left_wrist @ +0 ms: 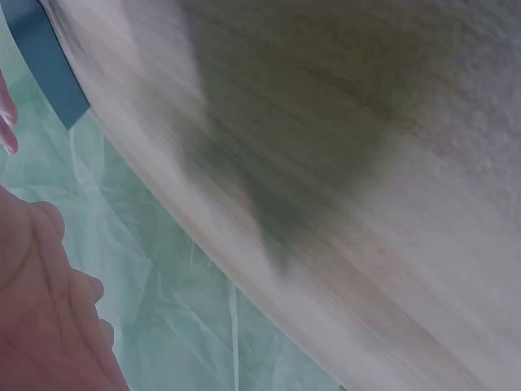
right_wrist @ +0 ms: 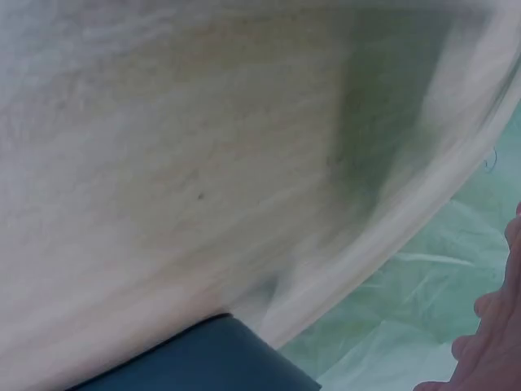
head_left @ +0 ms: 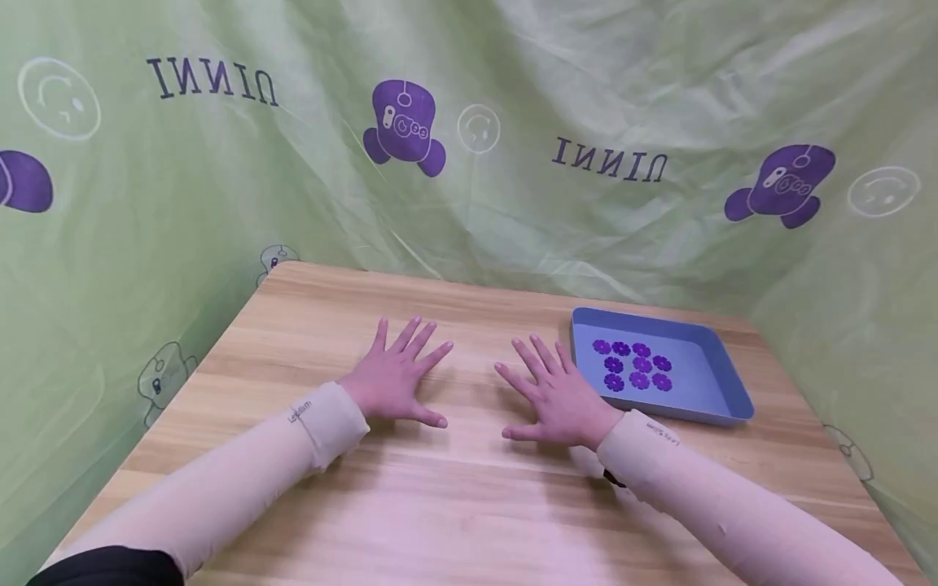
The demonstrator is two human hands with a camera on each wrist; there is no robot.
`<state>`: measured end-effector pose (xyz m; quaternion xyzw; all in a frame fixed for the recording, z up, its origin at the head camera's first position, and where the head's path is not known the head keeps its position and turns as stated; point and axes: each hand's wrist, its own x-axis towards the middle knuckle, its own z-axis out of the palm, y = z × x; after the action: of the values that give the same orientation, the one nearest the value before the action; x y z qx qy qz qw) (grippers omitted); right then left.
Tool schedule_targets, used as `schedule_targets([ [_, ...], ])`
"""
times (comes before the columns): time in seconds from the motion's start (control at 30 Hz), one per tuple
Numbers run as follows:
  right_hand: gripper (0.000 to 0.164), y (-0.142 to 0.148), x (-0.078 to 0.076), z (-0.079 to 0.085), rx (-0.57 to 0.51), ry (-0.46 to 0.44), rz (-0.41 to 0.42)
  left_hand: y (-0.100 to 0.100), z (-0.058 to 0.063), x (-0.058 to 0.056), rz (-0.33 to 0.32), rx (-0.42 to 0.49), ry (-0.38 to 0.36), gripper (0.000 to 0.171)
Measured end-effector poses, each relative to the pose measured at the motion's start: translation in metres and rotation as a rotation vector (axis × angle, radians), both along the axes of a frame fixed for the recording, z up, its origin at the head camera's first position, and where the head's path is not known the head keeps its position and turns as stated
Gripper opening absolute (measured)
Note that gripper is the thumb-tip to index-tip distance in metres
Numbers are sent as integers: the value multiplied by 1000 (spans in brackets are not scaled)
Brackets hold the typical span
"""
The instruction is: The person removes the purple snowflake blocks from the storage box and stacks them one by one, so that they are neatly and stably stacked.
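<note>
Both hands are held palm down over the wooden table with fingers spread and straight. The left hand (head_left: 392, 374) is left of the middle and holds nothing; its palm (left_wrist: 41, 309) fills the lower left of the left wrist view. Across a gap, the right hand (head_left: 558, 399) is also without anything in it, its fingers pointing forward and left. It is nearest the blue tray (head_left: 707, 382), whose near left corner it partly covers in the head view. Several purple flower-shaped pieces (head_left: 641, 365) lie flat inside the tray, grouped toward its left side.
The light wood table (head_left: 469, 505) carries the tray at its back right. A pale green cloth (head_left: 469, 220) with purple printed figures hangs behind the table and along both sides. In the right wrist view, the tray's wall (right_wrist: 203, 358) shows at the bottom.
</note>
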<state>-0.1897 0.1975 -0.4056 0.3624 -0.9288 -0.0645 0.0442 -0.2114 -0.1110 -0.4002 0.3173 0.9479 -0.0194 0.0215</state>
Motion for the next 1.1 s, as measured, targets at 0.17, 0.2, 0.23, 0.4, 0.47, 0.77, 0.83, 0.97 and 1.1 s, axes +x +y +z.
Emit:
schedule_targets([
  [0.17, 94, 10, -5, 8, -17, -15, -70, 1, 4, -5, 33, 20, -7, 116],
  [0.2, 94, 12, -6, 9, -16, -13, -81, 1, 5, -7, 41, 21, -6, 115],
  [0.23, 94, 14, -7, 11, -15, -9, -90, 0, 6, -8, 50, 21, -4, 114],
  [0.4, 93, 26, -12, 17, -47, -31, -153, 0, 7, -16, 93, 34, -28, 111],
  [0.47, 93, 33, -13, 20, -58, -45, -188, 2, 6, -20, 106, 42, -38, 110],
  [0.77, 90, 82, -26, 33, -117, -135, -401, 29, 4, -41, 156, 135, -80, 109],
  [0.83, 90, 94, -29, 35, -139, -156, -451, 36, 5, -45, 177, 142, -93, 108],
  [0.97, 92, 119, -36, 35, -172, -179, -531, 50, 9, -53, 207, 152, -124, 108],
  [1.1, 94, 149, -38, 30, -208, -221, -612, 69, 14, -59, 224, 232, -184, 106],
])
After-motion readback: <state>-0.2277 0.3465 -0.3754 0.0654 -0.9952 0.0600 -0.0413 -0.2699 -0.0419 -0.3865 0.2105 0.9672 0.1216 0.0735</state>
